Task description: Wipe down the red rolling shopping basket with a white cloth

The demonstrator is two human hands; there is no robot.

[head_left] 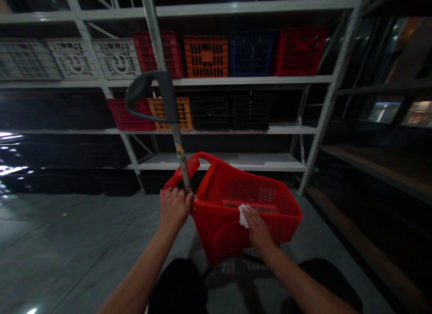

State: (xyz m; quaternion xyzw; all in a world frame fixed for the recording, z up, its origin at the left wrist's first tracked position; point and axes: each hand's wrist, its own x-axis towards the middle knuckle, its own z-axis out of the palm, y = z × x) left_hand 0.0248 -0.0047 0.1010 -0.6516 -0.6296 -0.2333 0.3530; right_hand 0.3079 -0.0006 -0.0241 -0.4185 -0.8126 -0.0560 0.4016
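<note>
A red basket [219, 233] is held tilted above the floor [67, 242], just below the middle of the view, with its open top turned toward one o'clock. At the basket's nine o'clock corner a metal rod [177, 143] rises toward eleven o'clock and ends in a grey grip [145, 91]. The left hand [173, 208] is closed around the foot of the rod, fingers wrapped tight, so the basket is steadied there. A red carry handle [182, 170] is seen folded just behind that hand.

The right hand [258, 228] is laid on the near wall at the basket's six o'clock side. A white cloth [243, 215] is held under its fingers and pressed against the plastic just below the rim, with a corner showing at the hand's eleven o'clock.

Wiping of the near wall is judged to be in hand. No clean or dirty patches can be told apart in the dim light, so how much has been covered cannot be told; the far wall, the rod and the grip are not being touched by the cloth.

At twelve o'clock, coloured crates [205, 57] are ranged on a rack [236, 80].
</note>
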